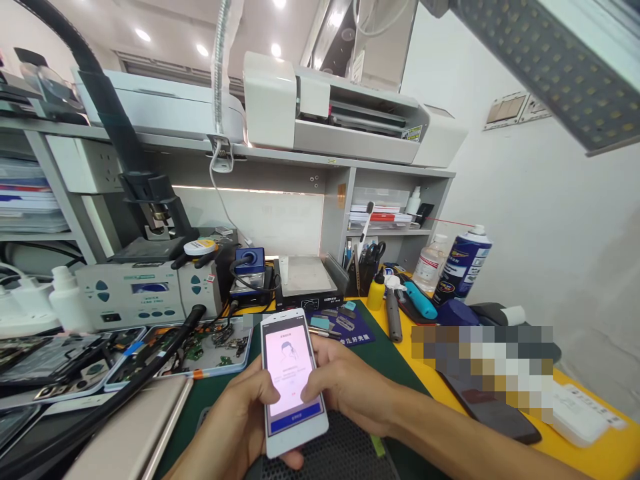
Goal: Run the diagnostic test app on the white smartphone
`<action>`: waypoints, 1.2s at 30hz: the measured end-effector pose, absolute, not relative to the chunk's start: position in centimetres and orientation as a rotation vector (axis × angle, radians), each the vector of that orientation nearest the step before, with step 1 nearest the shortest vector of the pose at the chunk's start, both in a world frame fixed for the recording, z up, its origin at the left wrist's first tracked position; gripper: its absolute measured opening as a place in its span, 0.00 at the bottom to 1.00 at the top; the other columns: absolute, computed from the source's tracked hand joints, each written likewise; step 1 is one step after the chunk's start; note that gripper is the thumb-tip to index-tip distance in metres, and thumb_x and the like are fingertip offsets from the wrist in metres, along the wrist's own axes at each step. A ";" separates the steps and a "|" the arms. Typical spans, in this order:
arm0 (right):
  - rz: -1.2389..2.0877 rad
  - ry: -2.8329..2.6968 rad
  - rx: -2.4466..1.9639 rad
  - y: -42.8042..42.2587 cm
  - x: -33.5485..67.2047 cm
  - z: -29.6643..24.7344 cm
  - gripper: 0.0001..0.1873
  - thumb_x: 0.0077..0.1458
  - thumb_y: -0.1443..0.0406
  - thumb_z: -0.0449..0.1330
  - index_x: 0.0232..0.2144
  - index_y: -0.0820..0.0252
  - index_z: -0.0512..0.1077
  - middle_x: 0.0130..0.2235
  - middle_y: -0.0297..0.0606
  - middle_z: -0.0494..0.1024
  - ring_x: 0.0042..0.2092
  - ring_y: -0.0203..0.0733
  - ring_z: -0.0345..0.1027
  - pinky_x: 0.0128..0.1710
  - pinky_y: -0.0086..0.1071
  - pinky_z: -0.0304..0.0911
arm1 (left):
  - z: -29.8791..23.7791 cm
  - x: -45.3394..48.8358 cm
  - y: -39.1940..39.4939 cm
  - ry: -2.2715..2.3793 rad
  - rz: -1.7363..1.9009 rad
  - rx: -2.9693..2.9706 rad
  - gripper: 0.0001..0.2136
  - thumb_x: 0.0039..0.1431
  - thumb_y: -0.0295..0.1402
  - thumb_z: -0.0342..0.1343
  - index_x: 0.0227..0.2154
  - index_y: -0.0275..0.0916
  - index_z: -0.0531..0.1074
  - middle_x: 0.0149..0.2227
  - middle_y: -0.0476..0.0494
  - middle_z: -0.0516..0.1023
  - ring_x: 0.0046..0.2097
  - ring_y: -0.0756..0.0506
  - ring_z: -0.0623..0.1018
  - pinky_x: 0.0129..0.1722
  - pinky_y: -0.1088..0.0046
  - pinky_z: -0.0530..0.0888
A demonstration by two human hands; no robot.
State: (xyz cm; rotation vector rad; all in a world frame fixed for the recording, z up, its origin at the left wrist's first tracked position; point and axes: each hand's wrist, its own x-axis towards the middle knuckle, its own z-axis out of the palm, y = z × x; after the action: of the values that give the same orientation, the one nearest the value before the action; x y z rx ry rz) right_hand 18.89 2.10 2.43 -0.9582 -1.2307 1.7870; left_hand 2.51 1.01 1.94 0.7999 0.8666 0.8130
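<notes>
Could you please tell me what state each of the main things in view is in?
Phone: screen lit.
Left hand: closed around the phone, thumb over the screen.
Right hand: gripping the phone, thumb over the screen.
Parts tray: uncovered, filled.
Brush: standing, head up.
Yellow bottle: standing upright.
Spray can: standing.
Ceiling light: on.
Overhead lamp: cannot tell whether lit.

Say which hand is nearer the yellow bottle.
Right. The right hand is on the near side and slightly left of the yellow bottle; the left hand is farther left, across the phone.
</notes>
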 end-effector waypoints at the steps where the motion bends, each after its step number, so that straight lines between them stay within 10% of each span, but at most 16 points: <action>1: 1.780 -1.233 -0.966 2.1 18.9 2.4 0.27 0.34 0.75 0.62 0.42 0.59 0.73 0.37 0.36 0.79 0.37 0.46 0.71 0.36 0.36 0.64 | 1.9 2.5 1.0 0.863 0.816 0.795 0.42 0.47 0.27 0.51 0.68 0.37 0.45 0.36 0.38 0.81 0.30 0.40 0.79 0.20 0.67 0.76; 36: 1.833 -1.121 -0.948 2.3 18.5 1.8 0.18 0.53 0.63 0.56 0.46 0.61 0.71 0.33 0.39 0.77 0.32 0.44 0.69 0.40 0.39 0.62 | 1.6 2.9 1.3 0.849 0.814 0.779 0.34 0.50 0.27 0.52 0.63 0.38 0.54 0.28 0.44 0.78 0.26 0.40 0.79 0.16 0.70 0.74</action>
State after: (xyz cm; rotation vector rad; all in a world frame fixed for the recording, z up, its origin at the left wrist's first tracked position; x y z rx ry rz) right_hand 18.49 2.29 1.83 -0.9480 -1.1206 1.8332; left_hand 2.88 1.28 1.59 0.7787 0.8491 0.8140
